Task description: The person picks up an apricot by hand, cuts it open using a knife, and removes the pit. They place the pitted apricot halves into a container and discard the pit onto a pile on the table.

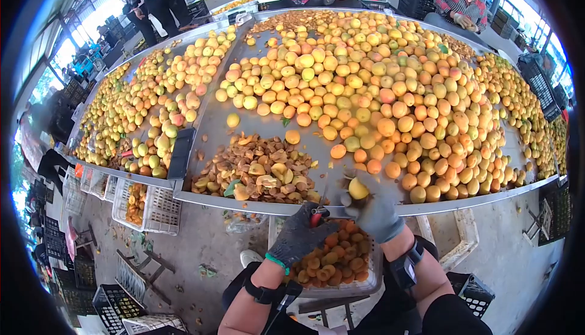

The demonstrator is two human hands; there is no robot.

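Note:
My left hand (pixel 298 236), in a dark grey glove with a green cuff, is closed around a small knife (pixel 316 217) with a red handle, its blade pointing up. Beside it, my right hand (pixel 379 212), in a lighter grey glove, grips a yellow apricot (pixel 358 188) over the table's front edge. Below both hands, a crate (pixel 373 277) holds halved orange apricots (pixel 335 260). A heap of brownish apricot scraps (pixel 259 170) lies on the metal table just beyond my left hand. Whole apricots (pixel 390 103) are piled across the table beyond my right hand.
A metal divider (pixel 210 85) splits the table, with more apricots (pixel 164 91) on its left. White crates (pixel 161 210) stand below the left edge. Several people work around the far side, among them a person in a striped top (pixel 454 0). A wooden frame (pixel 460 240) lies at right.

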